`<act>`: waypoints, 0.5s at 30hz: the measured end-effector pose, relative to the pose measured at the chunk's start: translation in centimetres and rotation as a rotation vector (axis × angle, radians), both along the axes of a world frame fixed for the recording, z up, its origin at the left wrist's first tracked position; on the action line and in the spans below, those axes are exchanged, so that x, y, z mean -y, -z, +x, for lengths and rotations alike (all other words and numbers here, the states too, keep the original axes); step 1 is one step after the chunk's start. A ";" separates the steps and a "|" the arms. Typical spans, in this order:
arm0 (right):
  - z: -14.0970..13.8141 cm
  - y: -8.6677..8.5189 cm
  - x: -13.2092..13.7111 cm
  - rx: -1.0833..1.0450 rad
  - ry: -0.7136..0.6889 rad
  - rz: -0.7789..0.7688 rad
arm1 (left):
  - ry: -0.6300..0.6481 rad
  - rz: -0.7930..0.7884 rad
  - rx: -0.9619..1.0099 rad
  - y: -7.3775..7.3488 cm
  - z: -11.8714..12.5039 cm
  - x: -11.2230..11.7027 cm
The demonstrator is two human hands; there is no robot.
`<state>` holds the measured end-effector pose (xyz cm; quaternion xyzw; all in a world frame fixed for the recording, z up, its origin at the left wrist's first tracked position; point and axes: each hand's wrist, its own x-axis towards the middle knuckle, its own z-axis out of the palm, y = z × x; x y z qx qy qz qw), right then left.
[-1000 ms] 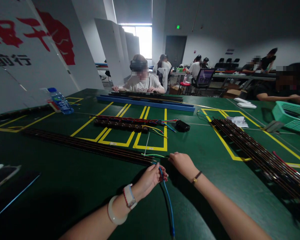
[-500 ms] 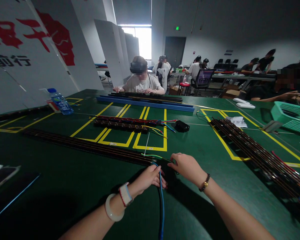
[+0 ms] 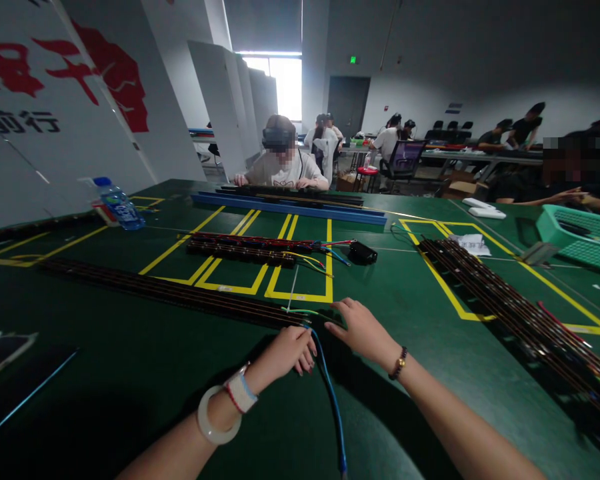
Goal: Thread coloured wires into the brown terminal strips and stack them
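Note:
A long dark bundle of strips (image 3: 180,289) with copper-coloured lines lies across the table, its right end beside my left hand. From that end a blue wire (image 3: 333,393) curves down toward the near edge, and a green-yellow wire (image 3: 303,311) runs right. My left hand (image 3: 291,350) is over the table just left of the blue wire, its fingers loosely bent and apart from the wire. My right hand (image 3: 363,333) has thumb and fingers spread near the green-yellow wire; whether it touches the wire is unclear. A white cable tie (image 3: 293,288) sticks up from the bundle.
Beyond lies a shorter wired bundle (image 3: 240,251) with a black connector (image 3: 363,253). More long strips (image 3: 500,307) lie at right, near a green basket (image 3: 580,233). A blue-capped bottle (image 3: 120,205) stands left. Across the table, a person works at a blue rail (image 3: 290,209).
My left hand has let go of the blue wire and shifted slightly left. The wire's loose length has swung right. My right hand has moved slightly left and up, its fingers more spread.

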<state>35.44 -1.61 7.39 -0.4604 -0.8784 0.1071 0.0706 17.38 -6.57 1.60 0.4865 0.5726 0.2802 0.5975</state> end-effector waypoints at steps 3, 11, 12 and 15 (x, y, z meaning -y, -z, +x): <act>-0.5 0.7 0.7 0.027 -0.029 -0.058 | -0.055 -0.060 0.105 0.2 0.0 0.2; -1.3 1.1 0.9 0.105 0.016 -0.178 | -0.128 -0.127 0.412 0.0 1.0 1.3; -1.4 1.0 1.1 0.126 0.020 -0.155 | -0.134 -0.124 0.452 0.0 1.1 1.4; -1.9 0.9 1.8 0.194 -0.004 -0.011 | -0.182 -0.095 0.614 0.1 1.6 1.6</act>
